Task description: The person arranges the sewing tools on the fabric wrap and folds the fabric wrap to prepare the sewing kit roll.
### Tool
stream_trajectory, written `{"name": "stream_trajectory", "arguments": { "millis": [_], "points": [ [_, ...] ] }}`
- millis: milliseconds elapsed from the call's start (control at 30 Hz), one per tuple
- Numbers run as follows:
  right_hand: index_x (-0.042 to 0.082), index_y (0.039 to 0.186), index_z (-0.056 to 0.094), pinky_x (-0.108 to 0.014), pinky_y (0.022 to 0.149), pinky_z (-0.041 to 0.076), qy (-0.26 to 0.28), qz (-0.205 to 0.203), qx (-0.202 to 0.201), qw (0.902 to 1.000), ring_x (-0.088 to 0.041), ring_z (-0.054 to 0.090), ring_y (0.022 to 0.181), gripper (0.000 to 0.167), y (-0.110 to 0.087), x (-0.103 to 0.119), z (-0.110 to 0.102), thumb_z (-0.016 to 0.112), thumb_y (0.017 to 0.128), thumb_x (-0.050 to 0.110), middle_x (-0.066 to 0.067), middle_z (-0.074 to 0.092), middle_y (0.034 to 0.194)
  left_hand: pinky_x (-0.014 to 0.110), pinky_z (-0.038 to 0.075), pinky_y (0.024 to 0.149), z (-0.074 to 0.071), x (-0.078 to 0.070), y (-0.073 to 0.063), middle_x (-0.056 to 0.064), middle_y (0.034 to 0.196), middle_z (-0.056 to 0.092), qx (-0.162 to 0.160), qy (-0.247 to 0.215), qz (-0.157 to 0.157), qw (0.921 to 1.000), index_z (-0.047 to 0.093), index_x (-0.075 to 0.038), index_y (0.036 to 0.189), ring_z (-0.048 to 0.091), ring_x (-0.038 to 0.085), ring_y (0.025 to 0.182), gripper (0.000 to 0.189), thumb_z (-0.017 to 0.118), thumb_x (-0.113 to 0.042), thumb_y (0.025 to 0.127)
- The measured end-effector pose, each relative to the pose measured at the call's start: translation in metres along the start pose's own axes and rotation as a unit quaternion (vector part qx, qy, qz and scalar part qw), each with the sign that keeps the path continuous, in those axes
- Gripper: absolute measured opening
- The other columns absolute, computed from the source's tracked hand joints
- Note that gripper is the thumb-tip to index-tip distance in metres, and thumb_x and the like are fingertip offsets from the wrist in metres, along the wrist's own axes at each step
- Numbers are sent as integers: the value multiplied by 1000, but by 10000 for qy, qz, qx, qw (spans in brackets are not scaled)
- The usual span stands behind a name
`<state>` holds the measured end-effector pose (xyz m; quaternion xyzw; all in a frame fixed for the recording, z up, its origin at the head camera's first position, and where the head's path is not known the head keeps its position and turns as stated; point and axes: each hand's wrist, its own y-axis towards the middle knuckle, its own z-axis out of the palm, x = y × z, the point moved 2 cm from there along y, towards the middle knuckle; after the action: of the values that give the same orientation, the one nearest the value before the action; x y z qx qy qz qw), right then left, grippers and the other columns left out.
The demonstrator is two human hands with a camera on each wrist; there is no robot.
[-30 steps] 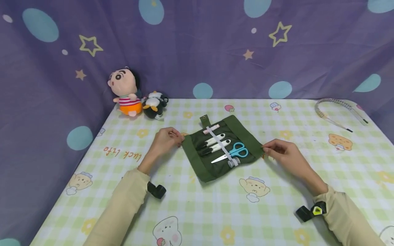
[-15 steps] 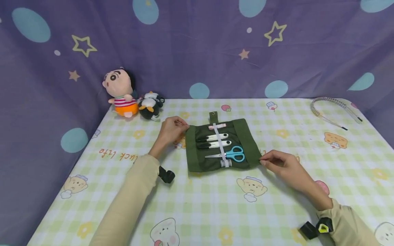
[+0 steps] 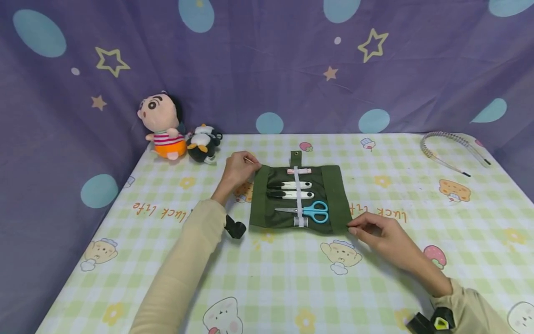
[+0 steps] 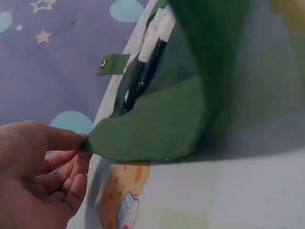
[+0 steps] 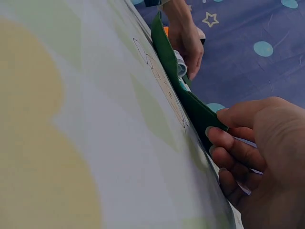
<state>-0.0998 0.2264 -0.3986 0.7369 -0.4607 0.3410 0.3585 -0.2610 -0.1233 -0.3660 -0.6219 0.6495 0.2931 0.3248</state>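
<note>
A dark green fabric pouch (image 3: pixel 335 199) lies unfolded on the table, its snap tab (image 3: pixel 296 158) pointing to the back. A white elastic strap (image 3: pixel 298 185) crosses blue-handled scissors (image 3: pixel 317 212), two white-and-black tools (image 3: pixel 294 185) of unclear kind, a small pink-and-white piece (image 3: pixel 304 171) and a small grey-white cylinder (image 3: pixel 301 222). My left hand (image 3: pixel 239 169) pinches the pouch's back left corner between thumb and finger; the left wrist view shows that green corner (image 4: pixel 138 129) held. My right hand (image 3: pixel 385 236) pinches the front right corner, slightly raised in the right wrist view.
A striped-shirt doll (image 3: pixel 164 127) and a penguin plush (image 3: pixel 204 143) stand at the back left. A headband (image 3: pixel 444 139) lies at the back right. The checkered tablecloth (image 3: pixel 267 287) reaches a purple curtain (image 3: pixel 250 69) behind.
The pouch has turned clockwise from a slant to nearly square. My left hand moved away from me with its corner, my right hand towards me. Both kept their pinch.
</note>
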Motion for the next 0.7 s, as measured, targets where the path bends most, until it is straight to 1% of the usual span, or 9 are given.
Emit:
{"name": "stream_trajectory", "arguments": {
  "millis": [133,333,433,533,600,700],
  "points": [
    [9,104,77,-20,73,53,-103,-75,-29,9999,-9,68,84,15,-1,0,1,71,96,-1,0,74,100,36,48,63,1,4,2,14,96,70,-13,-2,-26,10000,71,-3,103,64,27,79,13,69,-16,101],
    [9,104,77,-20,72,53,-250,-191,-13,9995,-9,67,83,17,-2,-2,1,71,95,-4,1,74,100,34,46,63,3,8,4,10,88,67,-47,-83,194,9998,71,-3,101,61,24,73,12,69,-14,101],
    [9,104,76,-20,72,53,-252,-183,-6,9995,-9,67,82,17,-2,-2,1,71,94,-4,1,74,100,34,47,64,2,9,3,10,90,67,-15,-133,247,9996,71,-3,102,61,24,75,13,70,-16,101],
    [9,104,76,-19,73,53,-234,-222,-5,9995,-9,67,83,17,-2,-2,2,73,93,-4,0,74,99,34,47,64,0,10,2,12,93,67,-11,-109,245,9996,70,-3,107,62,24,76,17,70,-19,101],
    [10,104,77,-18,74,52,-285,-368,-21,9989,-8,66,83,19,-2,-1,2,75,92,-4,1,73,97,34,47,62,-1,11,-1,12,94,68,-1,-41,261,9997,68,-3,112,62,22,74,22,70,-22,101],
    [12,104,77,-17,75,50,-587,-837,-117,9947,-7,63,83,25,0,-1,2,80,86,-5,6,70,93,35,46,58,-4,10,-8,12,91,69,116,197,470,9986,65,-4,117,60,21,65,25,69,-23,102]
  ]
}}
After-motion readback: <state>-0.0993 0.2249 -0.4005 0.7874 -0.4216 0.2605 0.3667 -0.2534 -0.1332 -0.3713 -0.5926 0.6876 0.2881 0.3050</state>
